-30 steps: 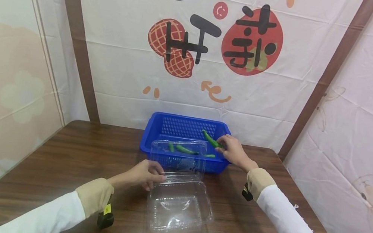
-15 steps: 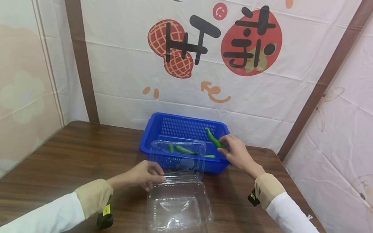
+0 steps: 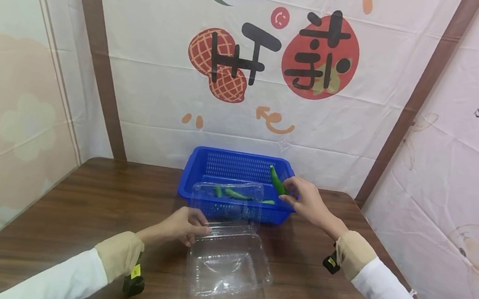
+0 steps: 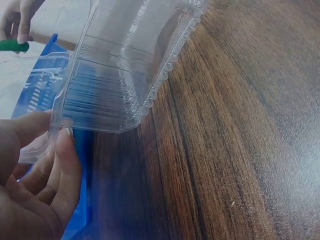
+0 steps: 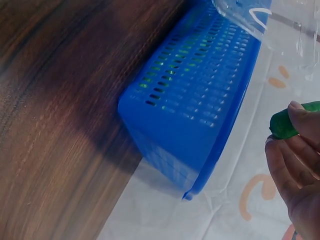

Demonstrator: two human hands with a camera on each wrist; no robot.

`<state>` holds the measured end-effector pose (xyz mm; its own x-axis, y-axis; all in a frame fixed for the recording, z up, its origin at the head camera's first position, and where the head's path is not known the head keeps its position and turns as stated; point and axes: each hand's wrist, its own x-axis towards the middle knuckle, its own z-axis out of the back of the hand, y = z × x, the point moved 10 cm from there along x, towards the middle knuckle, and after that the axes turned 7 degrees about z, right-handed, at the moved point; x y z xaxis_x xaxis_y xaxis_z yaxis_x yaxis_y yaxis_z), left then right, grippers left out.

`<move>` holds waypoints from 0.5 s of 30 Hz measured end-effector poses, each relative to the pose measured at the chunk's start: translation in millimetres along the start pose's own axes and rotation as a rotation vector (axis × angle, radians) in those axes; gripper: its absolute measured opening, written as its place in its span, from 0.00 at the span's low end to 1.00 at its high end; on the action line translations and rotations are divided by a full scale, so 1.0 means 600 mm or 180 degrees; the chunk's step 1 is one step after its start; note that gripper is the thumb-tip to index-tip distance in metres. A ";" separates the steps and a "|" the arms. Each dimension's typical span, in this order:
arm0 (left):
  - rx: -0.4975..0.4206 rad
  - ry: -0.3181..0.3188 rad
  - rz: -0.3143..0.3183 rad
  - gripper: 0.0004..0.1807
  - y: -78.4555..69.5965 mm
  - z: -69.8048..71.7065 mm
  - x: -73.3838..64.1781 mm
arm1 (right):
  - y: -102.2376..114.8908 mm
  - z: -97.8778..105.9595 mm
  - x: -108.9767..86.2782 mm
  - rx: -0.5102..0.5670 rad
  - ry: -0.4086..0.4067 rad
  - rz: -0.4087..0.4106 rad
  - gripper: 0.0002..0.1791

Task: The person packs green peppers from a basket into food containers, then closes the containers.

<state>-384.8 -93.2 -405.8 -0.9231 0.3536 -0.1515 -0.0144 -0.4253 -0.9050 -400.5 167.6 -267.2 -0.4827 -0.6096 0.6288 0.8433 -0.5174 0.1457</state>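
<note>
My right hand (image 3: 305,201) pinches a green chili pepper (image 3: 277,180) by one end, over the right side of the blue basket (image 3: 187,175). The pepper's other end points up and away. In the right wrist view only the blunt tip of the pepper (image 5: 283,125) shows between thumb and fingers. My left hand (image 3: 182,225) pinches the hinge side of a clear plastic clamshell box (image 3: 228,264), whose lid stands raised before the basket. The left wrist view shows thumb and fingers on the box's edge (image 4: 56,112). More green peppers (image 3: 235,194) lie in the basket, partly seen through the lid.
The basket stands at the back of the brown wooden table (image 3: 131,192), close to a printed white cloth wall (image 3: 150,136). Cloth walls also rise on the left and right. Each wrist wears a small black camera.
My right hand has moved slightly right and toward me, and the pepper in it has tilted more upright. The left hand and the clear box stay nearly still.
</note>
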 end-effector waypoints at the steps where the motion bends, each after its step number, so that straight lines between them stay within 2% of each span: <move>1: -0.0004 -0.0013 0.0004 0.16 0.001 0.001 0.001 | 0.005 0.001 -0.001 0.0008 0.0000 0.0026 0.15; 15: -0.0008 -0.0111 -0.0079 0.16 -0.004 0.007 -0.001 | 0.064 -0.031 -0.009 0.0271 0.0332 0.0303 0.16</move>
<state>-385.8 -96.0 -402.0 -0.9353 0.3347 -0.1152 -0.0364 -0.4147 -0.9092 -370.3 139.8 -279.3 -0.4179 -0.7147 0.5609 0.9012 -0.4043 0.1563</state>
